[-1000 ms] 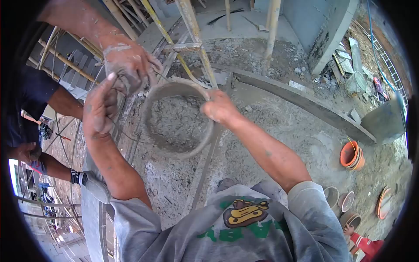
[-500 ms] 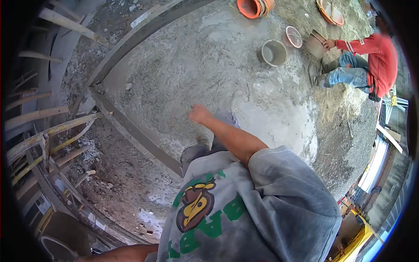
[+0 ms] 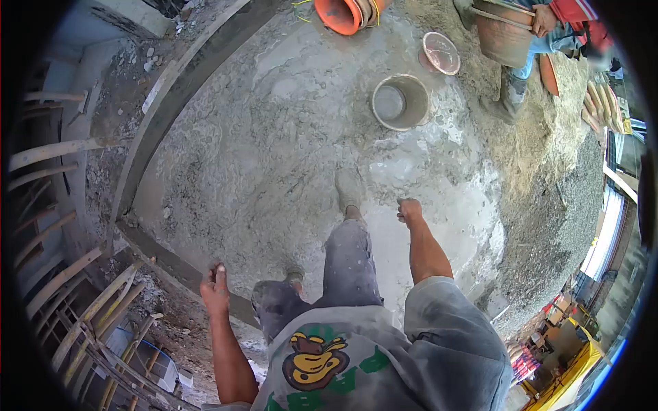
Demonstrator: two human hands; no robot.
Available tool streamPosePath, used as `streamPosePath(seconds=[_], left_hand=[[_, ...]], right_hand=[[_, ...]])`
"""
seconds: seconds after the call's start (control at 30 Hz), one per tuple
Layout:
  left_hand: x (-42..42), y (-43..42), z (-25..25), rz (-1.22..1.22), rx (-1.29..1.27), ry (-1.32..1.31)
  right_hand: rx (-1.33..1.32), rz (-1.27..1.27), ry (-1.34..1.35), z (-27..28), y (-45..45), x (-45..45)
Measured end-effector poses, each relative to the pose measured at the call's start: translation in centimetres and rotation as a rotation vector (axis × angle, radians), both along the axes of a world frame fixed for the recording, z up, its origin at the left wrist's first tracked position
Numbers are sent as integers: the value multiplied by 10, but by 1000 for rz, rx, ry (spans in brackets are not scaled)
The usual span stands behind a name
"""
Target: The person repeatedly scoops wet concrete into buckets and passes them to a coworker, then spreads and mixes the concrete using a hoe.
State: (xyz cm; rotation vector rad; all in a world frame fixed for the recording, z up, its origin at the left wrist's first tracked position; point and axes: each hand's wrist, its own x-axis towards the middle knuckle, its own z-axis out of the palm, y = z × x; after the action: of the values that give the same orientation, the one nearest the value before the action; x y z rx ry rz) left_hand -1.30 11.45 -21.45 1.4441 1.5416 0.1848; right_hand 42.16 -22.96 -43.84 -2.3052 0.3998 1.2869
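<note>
My left hand point(image 3: 215, 289) hangs at the lower left, near the concrete edge strip, with its fingers loosely bent, a little apart, and nothing seen in it. On the other side my right hand point(image 3: 410, 211) is held over the wet grey mortar point(image 3: 233, 157), its fingers curled in and nothing visible in them. A grey bucket point(image 3: 401, 103) stands upright ahead of my right hand, apart from it. My foot point(image 3: 348, 188) is stepping in the mortar.
A person in a red sleeve holds a large bucket point(image 3: 502, 34) at the upper right. A pinkish tub point(image 3: 440, 53) and stacked orange buckets point(image 3: 339, 14) lie ahead. A low concrete curb point(image 3: 161, 116) and wooden poles point(image 3: 65, 277) border the left; gravel point(image 3: 548, 233) lies right.
My view has moved forward, bringing the grey bucket closer. My right hand has swung out to the right, and my left hand has come into view. The person in red now holds the bucket higher.
</note>
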Motion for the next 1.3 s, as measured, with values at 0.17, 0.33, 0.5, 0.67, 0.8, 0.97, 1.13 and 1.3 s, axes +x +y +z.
streamPosePath(seconds=[0.17, 0.33, 0.5, 0.67, 0.8, 0.97, 1.13, 1.3], left_hand=[[128, -42, -120, -239, -192, 222], [321, -29, -271, -350, -164, 90], [516, 15, -347, -456, 166, -216], [583, 53, -336, -438, 467, -250], [533, 89, -359, -354, 412, 8], [422, 117, -374, -149, -221, -83], [376, 109, -332, -528, -370, -204], [336, 120, -330, -732, -26, -169]], right_hand=[[388, -765, 211, -128, 69, 76], [688, -1136, 268, -231, 127, 149], [1157, -1073, 194, -298, 139, 194], [864, -937, 88, -256, 164, 159], [544, -428, -91, -240, 148, 104], [646, -214, 103, -191, 167, 88], [620, -421, 328, -189, 185, 64], [627, -418, -45, -194, 273, 21]])
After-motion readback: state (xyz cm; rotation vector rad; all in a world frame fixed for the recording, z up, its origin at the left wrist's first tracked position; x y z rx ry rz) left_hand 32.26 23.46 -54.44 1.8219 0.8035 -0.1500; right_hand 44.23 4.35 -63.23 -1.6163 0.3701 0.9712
